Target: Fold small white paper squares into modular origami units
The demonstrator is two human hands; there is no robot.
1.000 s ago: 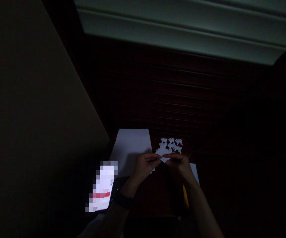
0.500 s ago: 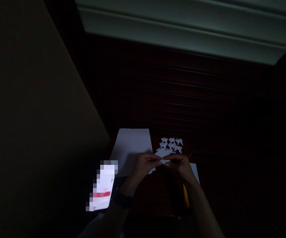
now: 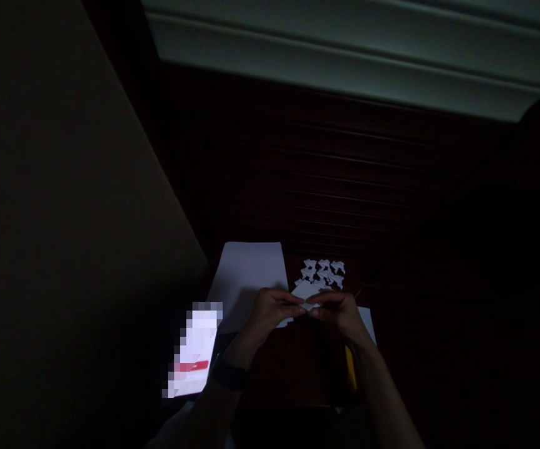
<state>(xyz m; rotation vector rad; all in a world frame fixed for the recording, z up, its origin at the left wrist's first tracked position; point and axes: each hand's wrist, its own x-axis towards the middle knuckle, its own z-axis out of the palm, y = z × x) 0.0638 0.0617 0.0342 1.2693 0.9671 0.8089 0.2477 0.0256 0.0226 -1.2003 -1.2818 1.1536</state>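
Note:
A small piece of white paper (image 3: 305,290) is held between my two hands over the dark table. My left hand (image 3: 270,312) pinches its left side between thumb and fingers, and a dark band circles that wrist. On the other side, my right hand (image 3: 340,313) pinches the paper near the same spot, the fingertips of both hands almost meeting. Just beyond the paper lie several small folded paper figures (image 3: 323,268), grouped in rows. Dim light hides the exact folds in the held paper.
A stack of white paper sheets (image 3: 254,265) lies left of the folded figures. Nearer on the left glows a phone screen (image 3: 199,349), partly pixelated. Beside my right forearm is a yellow object (image 3: 350,368), with another white sheet (image 3: 368,321) behind that wrist. Slatted panels rise behind.
My fingertips have shifted slightly on the paper, and its near corner has tilted or folded a little. Everything else stays in place.

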